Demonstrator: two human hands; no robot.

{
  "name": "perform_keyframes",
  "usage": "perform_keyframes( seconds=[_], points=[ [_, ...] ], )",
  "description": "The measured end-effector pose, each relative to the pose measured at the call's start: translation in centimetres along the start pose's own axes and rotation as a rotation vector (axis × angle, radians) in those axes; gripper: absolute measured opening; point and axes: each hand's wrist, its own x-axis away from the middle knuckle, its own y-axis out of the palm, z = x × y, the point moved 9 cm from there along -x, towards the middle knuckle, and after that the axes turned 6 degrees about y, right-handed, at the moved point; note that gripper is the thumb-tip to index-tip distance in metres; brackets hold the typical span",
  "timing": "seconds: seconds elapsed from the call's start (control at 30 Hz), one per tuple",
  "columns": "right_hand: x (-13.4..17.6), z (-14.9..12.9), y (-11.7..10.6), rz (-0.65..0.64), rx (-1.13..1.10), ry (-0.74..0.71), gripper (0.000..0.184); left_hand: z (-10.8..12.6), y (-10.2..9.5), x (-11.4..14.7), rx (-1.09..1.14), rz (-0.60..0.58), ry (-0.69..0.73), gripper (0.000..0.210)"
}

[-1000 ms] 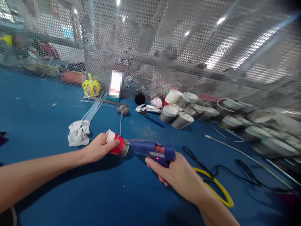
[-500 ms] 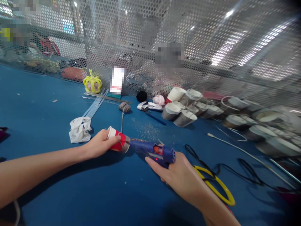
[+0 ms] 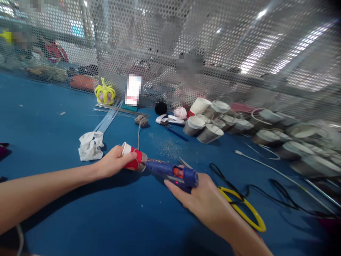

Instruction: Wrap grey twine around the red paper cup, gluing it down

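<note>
My left hand point(image 3: 114, 161) grips a red and white paper cup point(image 3: 136, 161), tipped on its side with its white rim to the left. Grey yarn is wound around the cup's base end, and a strand runs from there up to a small ball of grey yarn point(image 3: 141, 121). A blue hot glue gun point(image 3: 170, 172) is in my right hand point(image 3: 199, 197), its small red light lit. The gun's nozzle points left at the cup's yarn-wrapped end, very close to it; whether it touches I cannot tell.
Yarn-wrapped cups point(image 3: 210, 133) crowd the right back. A crumpled white plastic bag point(image 3: 91, 145) lies left of the cup, beneath clear glue sticks point(image 3: 109, 119). Scissors point(image 3: 185, 163), a yellow ring point(image 3: 247, 209) and a black cable point(image 3: 282, 195) lie right. Perforated metal panel point(image 3: 149, 39) stands behind.
The glue gun's nozzle has shifted slightly left and down along the cup's wrapped end. The cup has turned a little in my left hand. Both hands keep their grips.
</note>
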Motion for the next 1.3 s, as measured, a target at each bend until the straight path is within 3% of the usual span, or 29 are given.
perform_keyframes(
  seconds=[0.2, 0.8, 1.3],
  points=[
    [-0.10, -0.10, -0.16, 0.048, 0.033, -0.046, 0.022, -0.06, -0.12, -0.05, -0.014, 0.005, 0.026, 0.031],
    [0.20, -0.12, 0.46, -0.026, 0.073, -0.102, 0.018, 0.01, 0.35, 0.02, 0.041, -0.042, 0.014, 0.028],
    [0.43, -0.41, 0.51, -0.044, 0.092, -0.100, 0.018, -0.02, 0.11, 0.04, 0.005, -0.008, -0.004, 0.029]
  ],
)
